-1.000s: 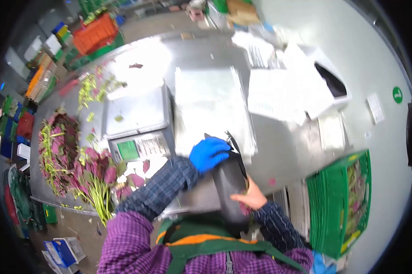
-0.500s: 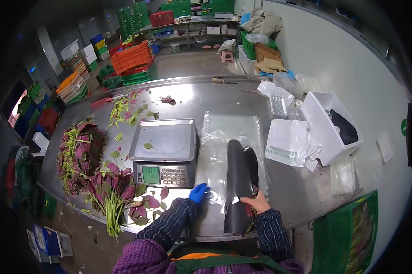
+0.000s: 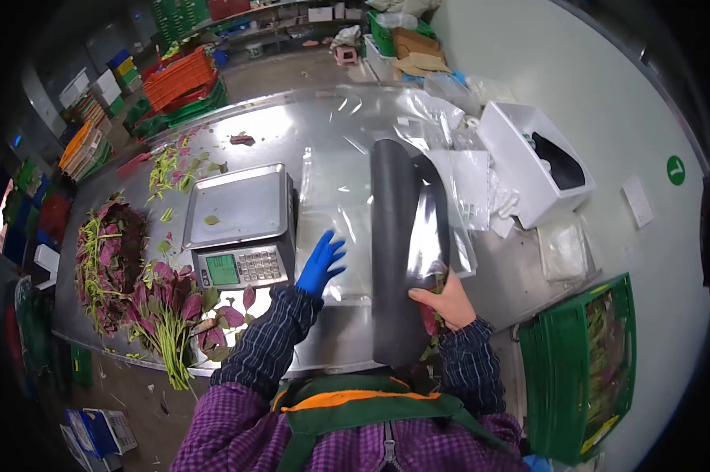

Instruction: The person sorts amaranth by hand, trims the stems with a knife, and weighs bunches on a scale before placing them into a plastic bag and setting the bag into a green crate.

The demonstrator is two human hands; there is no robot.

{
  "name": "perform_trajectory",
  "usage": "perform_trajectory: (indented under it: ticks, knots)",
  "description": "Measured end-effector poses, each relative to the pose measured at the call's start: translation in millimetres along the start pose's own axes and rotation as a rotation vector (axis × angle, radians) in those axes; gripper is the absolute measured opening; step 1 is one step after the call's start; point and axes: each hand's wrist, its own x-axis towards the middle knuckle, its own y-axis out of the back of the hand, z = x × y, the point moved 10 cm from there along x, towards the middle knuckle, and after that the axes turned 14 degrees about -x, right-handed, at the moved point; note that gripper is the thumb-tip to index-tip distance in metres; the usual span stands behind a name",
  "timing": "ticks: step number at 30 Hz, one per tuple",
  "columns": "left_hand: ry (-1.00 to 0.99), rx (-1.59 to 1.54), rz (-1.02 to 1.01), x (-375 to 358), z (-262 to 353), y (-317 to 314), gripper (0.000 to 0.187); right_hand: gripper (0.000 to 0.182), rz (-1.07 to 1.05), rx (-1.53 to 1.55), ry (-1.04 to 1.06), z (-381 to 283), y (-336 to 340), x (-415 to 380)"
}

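Observation:
My left hand (image 3: 321,263), in a blue glove, has its fingers spread over a stack of clear plastic bags (image 3: 335,189). My right hand (image 3: 447,303) is bare and closed around the near right edge of a curled black sheet (image 3: 394,236), thumb on top. Purple-green leaves and stems (image 3: 430,321) poke out beside that hand; how much lies inside the curl is hidden. The sheet lies lengthwise over the bags' right part. Left of the bags is a weighing scale (image 3: 241,212) with one leaf on its pan.
Bunches of purple-green leafy vegetables (image 3: 166,315) lie at the table's left, with trimmings (image 3: 170,169) behind. A white foam box (image 3: 520,157) holding a black item stands at right, near packaging film. A green crate (image 3: 575,370) of vegetables is beside the table's right edge.
My view has shifted to the right. The black sheet and my right hand have moved forward over the bags. My left hand has also moved forward and spread its fingers.

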Motion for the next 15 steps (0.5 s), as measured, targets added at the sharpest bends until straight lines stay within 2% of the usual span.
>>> perform_trajectory:
  ticks: [1, 2, 3, 4, 5, 6, 7, 8, 10, 11, 12, 13, 14, 15]
  knots:
    - [0.092, -0.081, -0.135, 1, -3, -33, 0.068, 0.067, -0.021, 0.036, -0.008, 1, -9, -4]
    - [0.239, -0.081, -0.138, -8, -13, -58, 0.075, 0.070, -0.044, 0.073, -0.016, 3, -19, -7]
    - [0.152, 0.084, -0.274, -19, -19, -72, 0.080, 0.072, -0.031, 0.013, -0.010, 11, -24, -10]
    - [0.062, 0.249, -0.408, -37, -27, -83, 0.086, 0.078, -0.026, -0.018, -0.116, 54, -28, -18]
    - [0.055, 0.124, -0.371, -53, -42, -73, 0.095, 0.081, 0.065, -0.285, 0.096, 34, -26, -19]
    - [0.140, 0.141, -0.320, -72, -64, -58, 0.099, 0.085, 0.151, -0.552, 0.308, 12, -35, -25]
    - [0.151, 0.221, -0.333, -88, -80, -50, 0.099, 0.088, 0.109, -0.647, -0.092, 26, -41, -34]
    - [0.162, 0.301, -0.346, -102, -84, -53, 0.099, 0.088, 0.102, -0.642, -0.113, 35, -50, -39]
    - [0.264, 0.213, -0.282, -123, -102, -36, 0.095, 0.087, 0.086, -0.819, -0.210, 71, -62, -45]
    - [0.228, 0.197, -0.233, -126, -110, -16, 0.092, 0.073, 0.074, -0.791, -0.181, 86, -71, -51]
    - [0.192, 0.182, -0.183, -131, -117, 6, 0.089, 0.073, 0.063, -0.790, -0.193, 101, -71, -63]
    - [0.279, 0.164, -0.150, -142, -110, 8, 0.080, 0.062, 0.045, -0.712, -0.066, 95, -75, -71]
    - [0.287, 0.158, -0.143, -152, -111, 18, 0.080, 0.053, 0.028, -0.632, 0.059, 79, -79, -80]
    - [0.346, 0.058, -0.026, -163, -119, 40, 0.074, 0.038, -0.001, -0.532, 0.016, 73, -74, -94]
